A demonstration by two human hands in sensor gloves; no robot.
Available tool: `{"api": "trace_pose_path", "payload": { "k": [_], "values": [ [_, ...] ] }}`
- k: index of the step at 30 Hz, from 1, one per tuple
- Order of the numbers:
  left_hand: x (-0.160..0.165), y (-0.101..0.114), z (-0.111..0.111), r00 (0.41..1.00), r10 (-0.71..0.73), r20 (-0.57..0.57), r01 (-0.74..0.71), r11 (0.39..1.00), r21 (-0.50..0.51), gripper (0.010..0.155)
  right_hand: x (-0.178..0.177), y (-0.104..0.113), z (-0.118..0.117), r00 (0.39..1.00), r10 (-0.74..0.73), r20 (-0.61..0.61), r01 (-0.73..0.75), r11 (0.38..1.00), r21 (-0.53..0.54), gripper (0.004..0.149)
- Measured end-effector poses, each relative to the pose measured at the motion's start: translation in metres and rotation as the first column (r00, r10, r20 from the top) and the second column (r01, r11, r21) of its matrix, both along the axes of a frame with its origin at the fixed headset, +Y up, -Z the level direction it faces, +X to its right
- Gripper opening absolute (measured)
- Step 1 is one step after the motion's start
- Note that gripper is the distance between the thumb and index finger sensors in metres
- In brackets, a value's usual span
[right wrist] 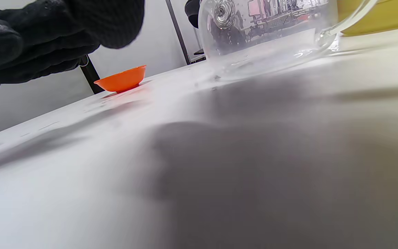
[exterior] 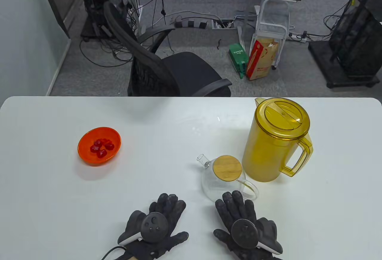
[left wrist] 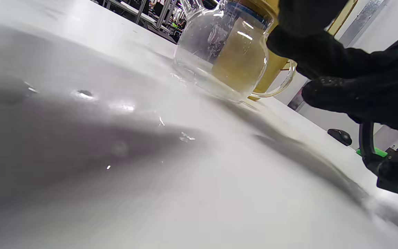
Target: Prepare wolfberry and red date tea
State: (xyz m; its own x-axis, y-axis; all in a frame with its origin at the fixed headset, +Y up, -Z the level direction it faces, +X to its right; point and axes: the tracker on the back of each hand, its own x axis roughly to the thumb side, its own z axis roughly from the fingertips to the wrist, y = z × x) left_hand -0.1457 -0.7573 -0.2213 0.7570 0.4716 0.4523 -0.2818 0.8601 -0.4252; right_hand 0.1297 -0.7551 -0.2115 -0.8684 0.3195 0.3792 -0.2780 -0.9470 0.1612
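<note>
A clear glass teapot (exterior: 222,182) with a round bamboo lid (exterior: 227,167) stands right of centre on the white table (exterior: 179,128); it also shows in the left wrist view (left wrist: 219,52) and the right wrist view (right wrist: 264,31). An orange bowl (exterior: 99,146) holding red pieces (exterior: 101,147) sits at the left, and shows in the right wrist view (right wrist: 122,79). A yellow lidded pitcher (exterior: 276,140) stands behind the teapot. My left hand (exterior: 158,224) and right hand (exterior: 243,227) lie flat and empty on the table at the front, the right hand just below the teapot's handle.
A black office chair (exterior: 167,69) stands past the table's far edge, with cables, boxes and a trolley on the floor behind. A black mouse-like object (left wrist: 339,136) lies at the table's far side in the left wrist view.
</note>
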Motion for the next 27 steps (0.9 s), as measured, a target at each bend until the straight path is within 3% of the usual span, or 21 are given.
{"api": "trace_pose_path", "payload": {
  "k": [7, 12, 18, 23, 27],
  "values": [
    [0.000, 0.000, 0.000, 1.000, 0.003, -0.001, -0.003, 1.000, 0.002, 0.084, 0.002, 0.004, 0.000, 0.999, -0.051, 0.003, 0.051, 0.998, 0.019, 0.084],
    [-0.001, 0.000, 0.000, 1.000, 0.023, -0.002, -0.023, 1.000, 0.005, 0.084, 0.015, 0.029, -0.002, 0.974, -0.226, 0.019, 0.222, 0.967, 0.124, 0.084],
    [0.001, -0.001, 0.000, 1.000, 0.027, -0.002, -0.027, 1.000, 0.000, 0.084, 0.051, 0.054, -0.020, 0.946, -0.279, 0.166, 0.251, 0.953, 0.167, 0.088],
    [0.001, -0.003, -0.001, 1.000, 0.015, -0.005, -0.015, 1.000, -0.013, 0.084, 0.074, 0.045, -0.043, 0.908, -0.308, 0.285, 0.264, 0.947, 0.183, 0.091],
    [0.000, -0.003, -0.001, 1.000, 0.010, -0.014, -0.010, 1.000, -0.015, 0.084, 0.082, 0.025, -0.059, 0.879, -0.329, 0.345, 0.313, 0.944, 0.104, 0.091]
  ]
}}
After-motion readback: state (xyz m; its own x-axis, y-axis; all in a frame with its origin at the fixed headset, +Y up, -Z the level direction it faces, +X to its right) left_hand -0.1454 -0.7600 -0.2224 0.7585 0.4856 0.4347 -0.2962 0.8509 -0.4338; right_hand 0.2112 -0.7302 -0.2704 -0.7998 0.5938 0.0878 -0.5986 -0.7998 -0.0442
